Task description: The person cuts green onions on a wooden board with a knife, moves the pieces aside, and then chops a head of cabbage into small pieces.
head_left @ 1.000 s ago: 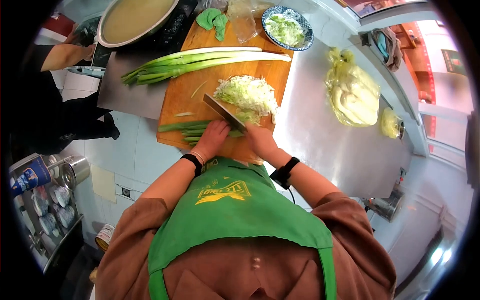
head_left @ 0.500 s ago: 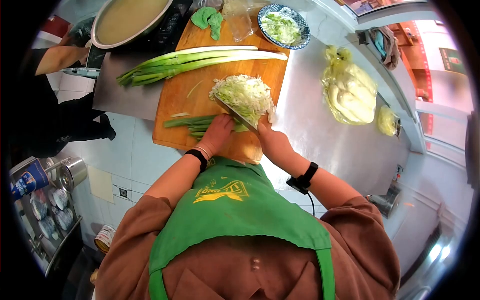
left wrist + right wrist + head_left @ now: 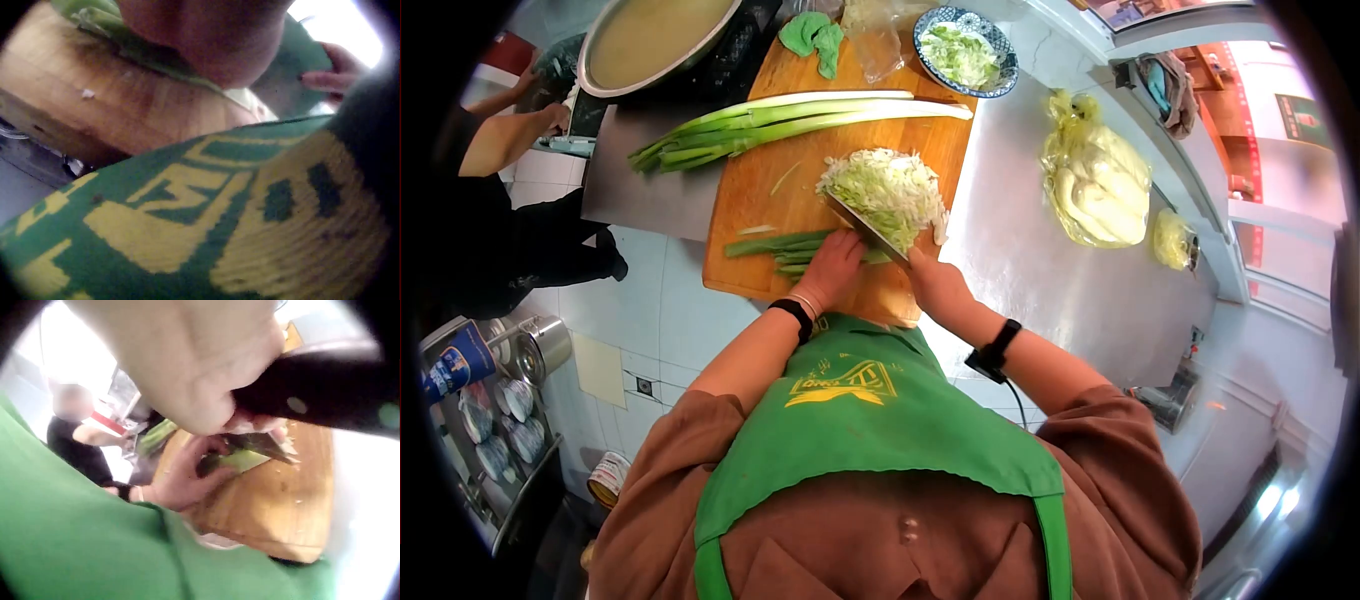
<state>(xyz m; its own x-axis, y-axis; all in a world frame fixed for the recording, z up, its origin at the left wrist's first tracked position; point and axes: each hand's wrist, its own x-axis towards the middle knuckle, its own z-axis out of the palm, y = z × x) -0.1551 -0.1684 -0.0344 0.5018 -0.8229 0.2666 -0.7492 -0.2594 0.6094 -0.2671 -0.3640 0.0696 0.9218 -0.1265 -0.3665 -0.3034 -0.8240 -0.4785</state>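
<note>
On the wooden cutting board (image 3: 730,270), my left hand (image 3: 835,272) holds down a bundle of green scallion stalks (image 3: 785,244), its fingers curled over their cut ends. My right hand (image 3: 940,292) grips the dark handle (image 3: 331,390) of a kitchen knife. The knife's broad blade (image 3: 866,226) slants between my left fingertips and a heap of shredded scallion (image 3: 890,185). In the right wrist view the blade stands right beside the left hand (image 3: 184,475) and a pale green stalk (image 3: 250,462). The left wrist view shows the left hand (image 3: 212,44) close up, over the stalks.
Long whole scallions (image 3: 800,118) lie across the board's far side. Behind are a green cloth-like piece (image 3: 812,38), a patterned bowl (image 3: 1007,75) of chopped scallion and a large pan (image 3: 590,75). A yellow bag (image 3: 1097,185) sits on the steel counter (image 3: 1020,270). Another person (image 3: 490,210) stands left.
The knife has shifted the fresh slices into the heap, and its blade is back beside my left fingers. My left hand still holds the stalks. The other person's arm has moved.
</note>
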